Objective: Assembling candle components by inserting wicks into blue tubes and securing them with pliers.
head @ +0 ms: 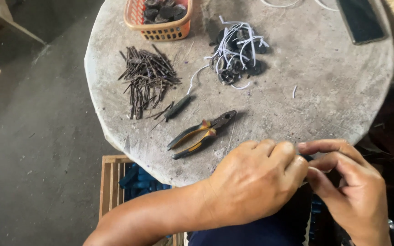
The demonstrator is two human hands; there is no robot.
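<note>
On the round, rough grey surface (334,91), from the left, lie a loose heap of thin dark nails (146,78), an orange mesh basket (158,28), plastic-handled pliers (201,133) and dark discs tangled in white cord (239,55). At the near edge the left hand (251,182) curls almost shut and the right hand (347,182) pinches; between both grips sits a small piece, mostly hidden. Such fiddly work likely goes best held steady near the fingertips.

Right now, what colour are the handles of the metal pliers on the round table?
Black with orange-yellow trim, pliers, head view.
</note>
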